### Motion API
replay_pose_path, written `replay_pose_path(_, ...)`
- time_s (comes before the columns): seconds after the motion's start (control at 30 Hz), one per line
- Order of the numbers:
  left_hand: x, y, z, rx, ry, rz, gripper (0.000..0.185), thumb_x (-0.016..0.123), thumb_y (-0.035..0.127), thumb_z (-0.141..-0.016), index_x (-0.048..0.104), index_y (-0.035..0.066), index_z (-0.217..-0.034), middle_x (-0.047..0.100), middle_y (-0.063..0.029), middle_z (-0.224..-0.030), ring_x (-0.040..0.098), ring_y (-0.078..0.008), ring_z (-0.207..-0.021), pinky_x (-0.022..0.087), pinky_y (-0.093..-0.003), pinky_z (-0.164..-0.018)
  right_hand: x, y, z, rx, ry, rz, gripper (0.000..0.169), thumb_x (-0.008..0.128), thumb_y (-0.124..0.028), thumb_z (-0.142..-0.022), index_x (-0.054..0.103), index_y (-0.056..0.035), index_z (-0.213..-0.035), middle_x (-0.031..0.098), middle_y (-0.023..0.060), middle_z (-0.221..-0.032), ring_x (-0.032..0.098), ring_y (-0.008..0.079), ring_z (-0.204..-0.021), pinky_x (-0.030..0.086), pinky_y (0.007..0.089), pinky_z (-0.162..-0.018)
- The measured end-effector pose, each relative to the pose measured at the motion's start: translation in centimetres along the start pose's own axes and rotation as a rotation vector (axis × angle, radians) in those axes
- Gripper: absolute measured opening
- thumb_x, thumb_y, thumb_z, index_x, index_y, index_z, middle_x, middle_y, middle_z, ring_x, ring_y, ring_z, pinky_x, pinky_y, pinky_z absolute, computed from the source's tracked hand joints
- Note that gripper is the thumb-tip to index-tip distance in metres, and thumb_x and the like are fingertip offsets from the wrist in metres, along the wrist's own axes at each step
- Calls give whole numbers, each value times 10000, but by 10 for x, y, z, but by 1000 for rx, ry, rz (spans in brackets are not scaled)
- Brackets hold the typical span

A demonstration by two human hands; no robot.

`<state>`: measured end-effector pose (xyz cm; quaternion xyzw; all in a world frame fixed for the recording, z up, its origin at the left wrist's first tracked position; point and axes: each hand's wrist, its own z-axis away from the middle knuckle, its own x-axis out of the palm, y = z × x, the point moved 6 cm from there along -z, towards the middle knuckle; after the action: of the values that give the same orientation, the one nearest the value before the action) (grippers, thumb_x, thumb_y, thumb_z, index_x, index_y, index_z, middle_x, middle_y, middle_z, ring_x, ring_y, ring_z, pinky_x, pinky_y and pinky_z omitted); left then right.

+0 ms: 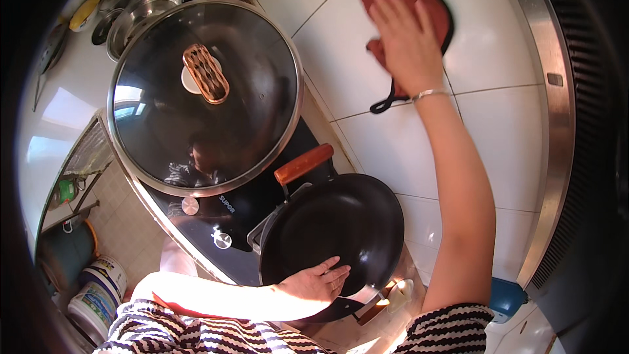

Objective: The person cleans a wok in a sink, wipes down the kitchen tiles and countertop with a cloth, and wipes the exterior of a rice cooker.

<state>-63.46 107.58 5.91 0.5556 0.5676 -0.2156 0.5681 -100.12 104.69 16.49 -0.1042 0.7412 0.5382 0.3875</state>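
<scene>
My right hand (408, 42) is spread flat over a red cloth (427, 2) with black edging and a hanging loop, holding it against the white tiled wall (486, 142). The hand and cloth are slightly blurred. My left hand (317, 281) reaches across to a black wok (334, 226), fingers extended and a little apart, over its near side. Whether it touches the wok is hard to tell. One wooden handle (304, 163) rises at the wok's far left. A second, larger pan stands left of it under a glass lid (206, 142) with a patterned oblong knob (206, 73).
Both pans stand on a black Supor gas hob (226, 221) with two knobs. A steel range hood edge (545, 73) curves along the right. Metal bowls (142, 14) crowd the counter behind the lidded pan. White buckets (98, 285) stand on the floor at left.
</scene>
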Motion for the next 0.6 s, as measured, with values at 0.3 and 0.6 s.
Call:
replay_pose_path(0.3, 36, 30, -40, 86, -4, -429, 403, 358, 226, -950, 398, -3, -1280, 332, -152, -1502, 273, -252, -1430, 215, -492, -1189, 105, -71, 251, -396, -538, -374, 488, 541, -136, -861, 509, -134, -1348, 638, 39, -1237, 684, 249, -787, 548, 369, -686)
replay_pose_path(0.6, 71, 42, -54, 57, -37, -335, 484, 370, 299, -956, 445, -49, -1283, 335, -194, -1500, 260, -281, -1435, 183, -532, -1182, 23, -53, 205, -202, -393, 84, 528, 484, -227, -935, 419, -53, -1430, 338, 8, -1540, 217, 165, -1453, 168, 385, -1192)
